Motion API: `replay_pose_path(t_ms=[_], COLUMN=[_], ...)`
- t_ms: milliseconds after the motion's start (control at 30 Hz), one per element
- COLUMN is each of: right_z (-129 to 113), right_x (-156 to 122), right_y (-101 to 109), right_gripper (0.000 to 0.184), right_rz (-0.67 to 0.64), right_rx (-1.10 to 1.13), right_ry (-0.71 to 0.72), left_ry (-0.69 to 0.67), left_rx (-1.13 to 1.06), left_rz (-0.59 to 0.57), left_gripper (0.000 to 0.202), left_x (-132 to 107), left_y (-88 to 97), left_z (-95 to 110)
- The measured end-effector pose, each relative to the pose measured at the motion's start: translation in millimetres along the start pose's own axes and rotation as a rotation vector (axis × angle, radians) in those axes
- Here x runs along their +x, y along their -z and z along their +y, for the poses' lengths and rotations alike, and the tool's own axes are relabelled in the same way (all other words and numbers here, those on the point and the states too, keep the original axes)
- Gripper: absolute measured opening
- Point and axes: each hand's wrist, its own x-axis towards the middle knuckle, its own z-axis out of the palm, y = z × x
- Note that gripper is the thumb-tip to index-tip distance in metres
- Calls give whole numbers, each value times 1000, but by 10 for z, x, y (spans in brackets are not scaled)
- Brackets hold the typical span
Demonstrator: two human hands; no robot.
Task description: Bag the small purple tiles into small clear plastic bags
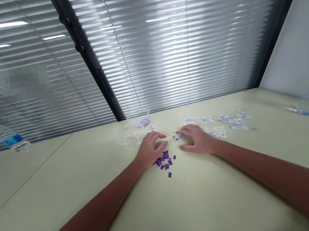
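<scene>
While resting on table (189, 213), left hand (151, 150) lies open just beside loose purple square chips (164, 161); right hand (194, 140) open, fingertips near small clear bag (178, 137).

An office, with slatted blinds (177, 40) behind a desk (35, 184).

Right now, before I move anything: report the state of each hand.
Left hand: open, empty, beside small square purple pieces.
Right hand: fingers on a small clear plastic packet; cannot tell if gripping it.
</scene>
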Motion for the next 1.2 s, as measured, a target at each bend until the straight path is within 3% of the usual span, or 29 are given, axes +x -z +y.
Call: replay_pose_path(t_ms=[133, 267, 500, 767, 967, 1200], right_z=[-28, -67, -27, 59, 24, 8], right_x=[-22, -32, -20, 15, 19, 22], right_y=[-1, 1, 14, 19, 14, -9], right_gripper=[57, 57, 60, 41, 40, 39], right_rz=[55, 105, 33, 66, 118, 127], right_rx=[-71, -105, -26, 138, 114, 121], right_ry=[-1, -41, -25, -98, -92, -64], left_ry=[-41, -117, -256, -176, -252, -252], left_rx=[18, 45, 150, 179, 187, 91], left_rz=[25, -65, -184, -274, -192, -139], left_gripper=[24, 27, 40, 51, 30, 30], left_x=[160, 201, 142, 172, 150, 121], left_y=[-68, -116, -79, -60, -1, 82], left_z=[-64, -90, -36, -39, 13, 55])
